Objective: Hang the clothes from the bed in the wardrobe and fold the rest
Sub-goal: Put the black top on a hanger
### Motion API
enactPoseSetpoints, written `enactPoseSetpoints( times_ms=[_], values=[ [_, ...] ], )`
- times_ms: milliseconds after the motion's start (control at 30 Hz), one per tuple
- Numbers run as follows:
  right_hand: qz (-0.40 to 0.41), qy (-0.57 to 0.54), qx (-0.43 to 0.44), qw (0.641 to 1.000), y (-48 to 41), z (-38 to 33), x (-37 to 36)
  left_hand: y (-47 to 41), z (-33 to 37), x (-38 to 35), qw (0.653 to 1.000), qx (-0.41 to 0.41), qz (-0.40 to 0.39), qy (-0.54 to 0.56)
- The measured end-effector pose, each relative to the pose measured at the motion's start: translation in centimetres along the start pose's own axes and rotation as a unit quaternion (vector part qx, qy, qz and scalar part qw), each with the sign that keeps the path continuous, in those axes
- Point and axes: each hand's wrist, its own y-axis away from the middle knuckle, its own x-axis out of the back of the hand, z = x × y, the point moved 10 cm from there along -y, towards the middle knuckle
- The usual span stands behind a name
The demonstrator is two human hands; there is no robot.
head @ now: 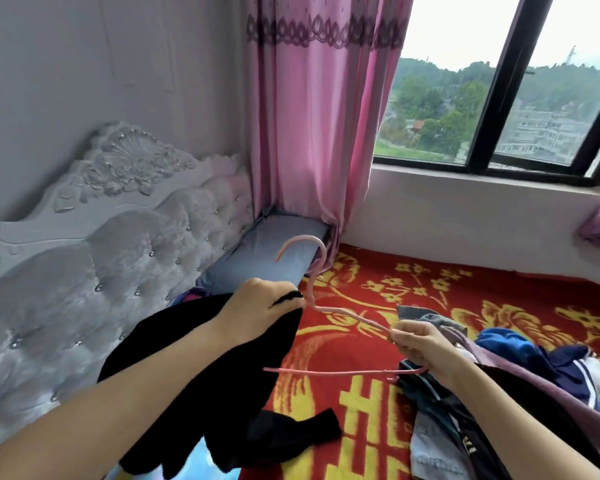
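Observation:
My left hand (257, 308) grips the top edge of a black garment (205, 386), which hangs down over the bed. Beside it is a pink wire hanger (347, 315), hook upward, its neck touching the gripped black cloth. My right hand (418, 344) pinches the hanger's right sloping arm above the bed. A pile of clothes (492, 386) in grey, blue, mauve, denim and dark fabrics lies on the bed under my right forearm.
The bed has a red and yellow patterned blanket (361, 299) and a white tufted headboard (111, 244) on the left. A blue-grey pillow (271, 254) lies at the head. A pink curtain (312, 126) and a window (499, 98) stand behind.

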Motion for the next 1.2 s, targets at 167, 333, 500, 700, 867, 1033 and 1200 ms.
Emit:
enactPoseSetpoints(
  times_ms=[167,333,500,700,867,1033,1200],
  values=[
    [0.122,0.0,0.041,0.992,0.1,-1.0,4.0,0.2,-1.9,1.1,0.995,0.014,-0.086,-0.051],
    [0.188,-0.075,0.072,0.977,1.6,-0.4,9.3,2.1,-7.5,6.3,0.986,0.074,-0.076,-0.127],
    [0.181,-0.071,0.075,0.978,1.4,-0.1,8.5,2.8,-7.2,5.8,0.991,0.058,-0.055,-0.108],
    [0.162,-0.054,0.08,0.982,1.4,-1.1,8.0,0.9,-4.9,4.7,0.984,0.011,-0.057,-0.171],
    [0.146,-0.041,0.074,0.986,1.4,-3.8,8.3,-1.2,-0.6,5.7,0.983,-0.046,-0.039,-0.174],
    [0.095,-0.023,0.082,0.992,1.5,-5.4,4.0,-2.7,3.3,5.3,0.987,-0.068,-0.023,-0.144],
    [0.032,-0.078,0.056,0.995,2.0,-3.2,-2.4,-3.1,5.1,3.9,0.967,-0.095,-0.047,-0.231]
  ],
)
